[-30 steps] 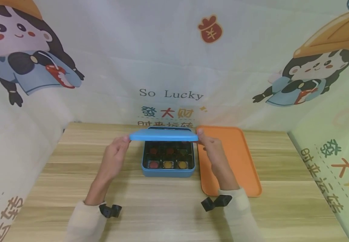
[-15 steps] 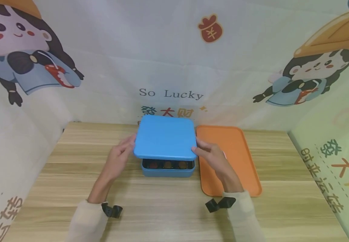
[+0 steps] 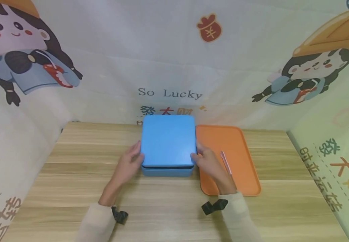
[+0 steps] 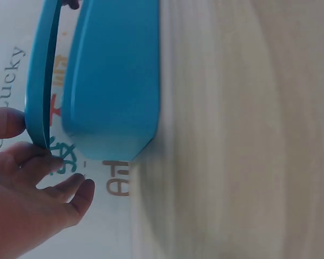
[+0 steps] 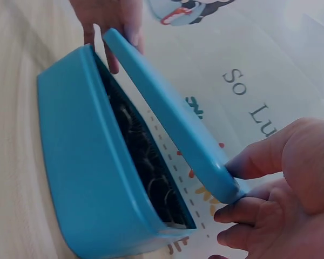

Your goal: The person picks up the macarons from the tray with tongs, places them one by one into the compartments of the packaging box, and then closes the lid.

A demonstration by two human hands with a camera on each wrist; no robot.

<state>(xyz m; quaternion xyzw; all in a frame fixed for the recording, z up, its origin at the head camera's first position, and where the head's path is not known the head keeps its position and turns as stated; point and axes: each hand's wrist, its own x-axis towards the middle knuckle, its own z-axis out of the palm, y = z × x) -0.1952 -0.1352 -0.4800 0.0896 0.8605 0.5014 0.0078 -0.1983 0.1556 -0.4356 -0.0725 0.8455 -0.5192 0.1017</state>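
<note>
A blue lid (image 3: 168, 141) hovers just above a blue rectangular box (image 3: 168, 172), with a gap showing between them. My left hand (image 3: 129, 164) pinches the lid's left edge between thumb and fingers. At the opposite edge my right hand (image 3: 208, 162) holds it the same way. In the left wrist view the lid (image 4: 39, 81) is apart from the box wall (image 4: 113, 81). Through the gap in the right wrist view, the box's dark interior (image 5: 135, 135) shows; its contents are mostly hidden.
An orange tray (image 3: 244, 168) lies right of the box, partly under my right forearm. A thin pale pink stick-like utensil (image 3: 226, 163) rests on it. Behind the wooden table (image 3: 162, 215) hangs a printed cloth (image 3: 117, 60).
The lid has tipped from nearly edge-on to top-facing, moved toward me and come down over the box, covering its contents. Both hands moved with it. The pale utensil came into view.
</note>
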